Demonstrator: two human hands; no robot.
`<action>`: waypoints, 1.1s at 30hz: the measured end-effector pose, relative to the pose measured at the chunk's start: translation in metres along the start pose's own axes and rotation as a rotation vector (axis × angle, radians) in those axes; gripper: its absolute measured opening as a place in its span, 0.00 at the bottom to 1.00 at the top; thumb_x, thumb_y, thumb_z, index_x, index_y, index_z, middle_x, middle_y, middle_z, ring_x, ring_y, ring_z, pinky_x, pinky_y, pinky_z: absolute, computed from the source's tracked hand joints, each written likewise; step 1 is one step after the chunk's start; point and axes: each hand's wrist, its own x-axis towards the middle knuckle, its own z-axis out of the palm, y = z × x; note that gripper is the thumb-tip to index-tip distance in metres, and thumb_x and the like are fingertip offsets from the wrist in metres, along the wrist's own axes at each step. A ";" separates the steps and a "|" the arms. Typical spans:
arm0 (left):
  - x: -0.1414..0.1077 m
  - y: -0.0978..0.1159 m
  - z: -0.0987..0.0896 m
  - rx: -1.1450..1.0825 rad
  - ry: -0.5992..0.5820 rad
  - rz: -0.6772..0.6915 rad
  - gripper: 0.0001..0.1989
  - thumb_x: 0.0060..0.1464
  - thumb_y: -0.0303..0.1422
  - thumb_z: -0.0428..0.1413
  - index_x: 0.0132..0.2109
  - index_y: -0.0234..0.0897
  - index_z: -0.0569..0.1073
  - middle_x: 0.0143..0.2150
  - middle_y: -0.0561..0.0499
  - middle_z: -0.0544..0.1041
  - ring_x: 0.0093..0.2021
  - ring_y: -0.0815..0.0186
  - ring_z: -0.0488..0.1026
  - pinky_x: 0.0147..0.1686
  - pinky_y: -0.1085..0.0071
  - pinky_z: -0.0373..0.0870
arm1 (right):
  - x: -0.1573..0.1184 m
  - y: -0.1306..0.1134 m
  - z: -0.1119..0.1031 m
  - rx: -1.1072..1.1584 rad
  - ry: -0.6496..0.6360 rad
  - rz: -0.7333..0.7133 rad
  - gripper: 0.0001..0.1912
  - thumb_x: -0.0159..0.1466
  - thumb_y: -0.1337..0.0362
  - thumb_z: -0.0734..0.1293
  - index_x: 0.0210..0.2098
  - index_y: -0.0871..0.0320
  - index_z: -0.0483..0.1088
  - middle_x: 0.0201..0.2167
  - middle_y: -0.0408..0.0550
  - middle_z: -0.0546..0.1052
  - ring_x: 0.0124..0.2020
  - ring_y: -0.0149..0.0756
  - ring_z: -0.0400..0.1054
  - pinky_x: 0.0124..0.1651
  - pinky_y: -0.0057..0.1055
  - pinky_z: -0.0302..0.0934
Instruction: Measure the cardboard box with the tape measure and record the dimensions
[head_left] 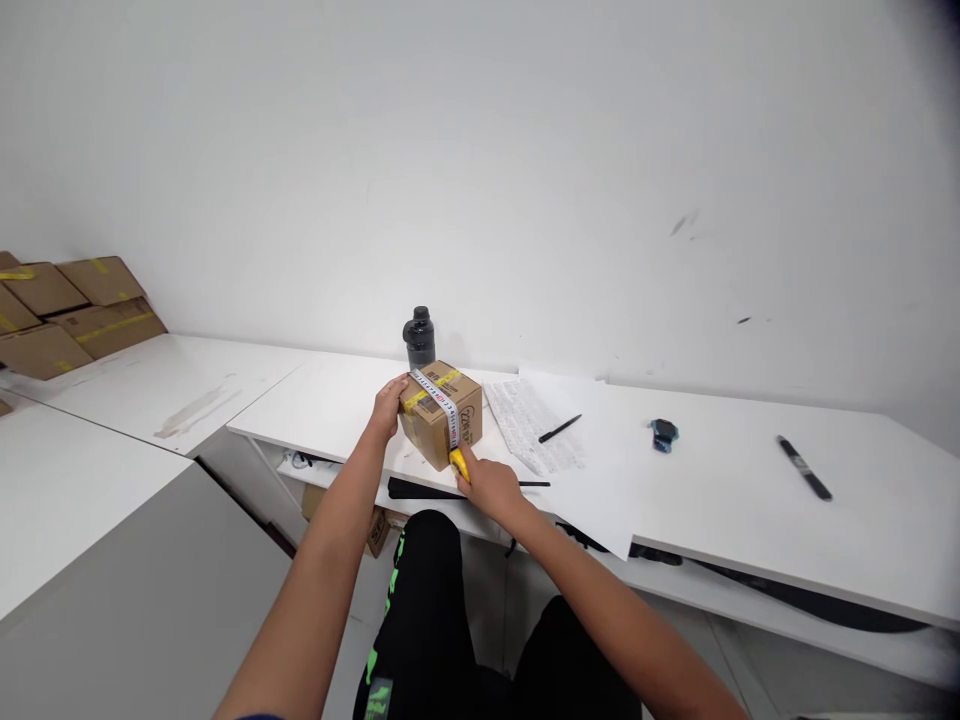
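Observation:
A small cardboard box [426,432] with yellow packing tape and dark print is tilted at the front of the white desk. My left hand [388,405] grips its left side, with fingertips at the top corner near the blade's end. Across the box top and down over its edge runs a white measuring tape blade [439,397]. The yellow tape measure case [460,464] is in my right hand [491,487], whose fingers are closed around it at the box's lower front. Whether the left fingertips pin the blade's end is hard to see.
Behind the box stands a dark bottle [421,340]. To the right lie printed sheets [517,415] with a black pen [559,429], a small dark object [664,434] and a black marker-like stick [804,468]. Cardboard boxes [112,325] are stacked far left.

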 end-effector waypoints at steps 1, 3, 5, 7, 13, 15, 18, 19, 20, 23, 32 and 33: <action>0.000 0.000 0.000 -0.001 -0.003 0.000 0.19 0.44 0.38 0.63 0.45 0.36 0.78 0.51 0.44 0.77 0.53 0.56 0.72 0.54 0.60 0.67 | 0.000 0.000 0.000 -0.004 0.002 0.001 0.33 0.69 0.55 0.57 0.69 0.55 0.40 0.41 0.55 0.78 0.41 0.45 0.74 0.37 0.34 0.60; 0.000 0.000 0.001 -0.003 -0.009 0.003 0.19 0.44 0.38 0.63 0.45 0.35 0.78 0.51 0.44 0.77 0.53 0.56 0.72 0.54 0.60 0.67 | 0.000 0.000 0.000 -0.007 0.009 0.004 0.33 0.69 0.55 0.57 0.69 0.55 0.41 0.40 0.55 0.78 0.40 0.45 0.74 0.37 0.34 0.60; 0.000 0.000 0.001 -0.002 -0.013 0.006 0.19 0.44 0.37 0.63 0.44 0.35 0.78 0.51 0.44 0.77 0.53 0.56 0.72 0.53 0.61 0.67 | -0.001 0.000 0.001 -0.006 0.017 0.002 0.33 0.69 0.55 0.57 0.69 0.56 0.41 0.40 0.54 0.79 0.40 0.45 0.74 0.36 0.34 0.60; 0.001 0.000 0.001 0.002 -0.011 0.003 0.19 0.44 0.37 0.63 0.44 0.36 0.78 0.51 0.44 0.77 0.52 0.56 0.72 0.53 0.62 0.67 | -0.001 0.000 0.001 -0.003 0.019 0.002 0.34 0.69 0.55 0.57 0.69 0.56 0.41 0.40 0.54 0.79 0.40 0.45 0.74 0.36 0.34 0.60; 0.000 0.002 0.004 -0.009 -0.002 -0.012 0.19 0.43 0.37 0.62 0.43 0.35 0.78 0.48 0.44 0.78 0.49 0.56 0.73 0.52 0.60 0.67 | 0.000 0.002 0.002 0.003 -0.004 -0.003 0.32 0.69 0.55 0.57 0.68 0.57 0.44 0.42 0.55 0.78 0.41 0.44 0.74 0.38 0.33 0.60; -0.001 0.003 0.005 -0.026 0.008 -0.010 0.18 0.42 0.36 0.63 0.42 0.35 0.78 0.47 0.44 0.79 0.49 0.57 0.73 0.52 0.61 0.67 | 0.000 0.002 0.003 -0.008 -0.008 -0.001 0.32 0.69 0.54 0.56 0.68 0.56 0.44 0.42 0.55 0.78 0.42 0.44 0.74 0.38 0.32 0.60; -0.003 0.005 0.006 -0.043 0.019 -0.012 0.17 0.41 0.36 0.63 0.41 0.35 0.79 0.46 0.45 0.79 0.49 0.57 0.74 0.51 0.61 0.67 | 0.001 0.001 0.004 -0.028 -0.007 0.003 0.32 0.69 0.54 0.56 0.68 0.56 0.44 0.42 0.55 0.78 0.42 0.44 0.74 0.38 0.32 0.60; -0.004 0.005 0.006 -0.046 0.021 -0.013 0.17 0.41 0.36 0.63 0.41 0.35 0.79 0.46 0.45 0.79 0.48 0.57 0.74 0.51 0.61 0.68 | 0.001 0.001 0.005 -0.031 -0.002 0.000 0.32 0.69 0.54 0.56 0.68 0.56 0.44 0.42 0.55 0.78 0.42 0.44 0.74 0.38 0.32 0.60; -0.004 0.006 0.006 -0.048 0.022 -0.014 0.17 0.41 0.36 0.63 0.41 0.35 0.79 0.46 0.45 0.79 0.48 0.56 0.74 0.51 0.61 0.68 | 0.001 0.000 0.006 -0.033 0.001 -0.002 0.32 0.69 0.55 0.56 0.68 0.55 0.44 0.42 0.55 0.78 0.42 0.44 0.74 0.38 0.33 0.60; -0.004 0.006 0.006 -0.051 0.028 -0.012 0.17 0.41 0.36 0.64 0.40 0.35 0.79 0.46 0.45 0.79 0.49 0.57 0.73 0.51 0.61 0.68 | 0.002 0.000 0.006 -0.030 0.010 -0.001 0.32 0.68 0.54 0.57 0.68 0.55 0.45 0.42 0.55 0.78 0.41 0.44 0.74 0.37 0.33 0.59; -0.001 0.004 0.006 -0.032 0.038 -0.037 0.19 0.39 0.36 0.63 0.42 0.35 0.78 0.46 0.45 0.79 0.46 0.57 0.74 0.49 0.61 0.69 | 0.018 0.008 -0.029 -0.055 -0.138 -0.074 0.29 0.63 0.54 0.60 0.61 0.54 0.55 0.45 0.54 0.78 0.43 0.46 0.74 0.36 0.34 0.60; -0.001 0.004 0.006 -0.030 0.039 -0.035 0.19 0.40 0.36 0.63 0.42 0.35 0.78 0.46 0.45 0.79 0.46 0.57 0.74 0.49 0.61 0.69 | 0.020 0.008 -0.033 -0.061 -0.159 -0.079 0.28 0.62 0.54 0.61 0.60 0.53 0.57 0.45 0.54 0.78 0.43 0.46 0.74 0.36 0.34 0.61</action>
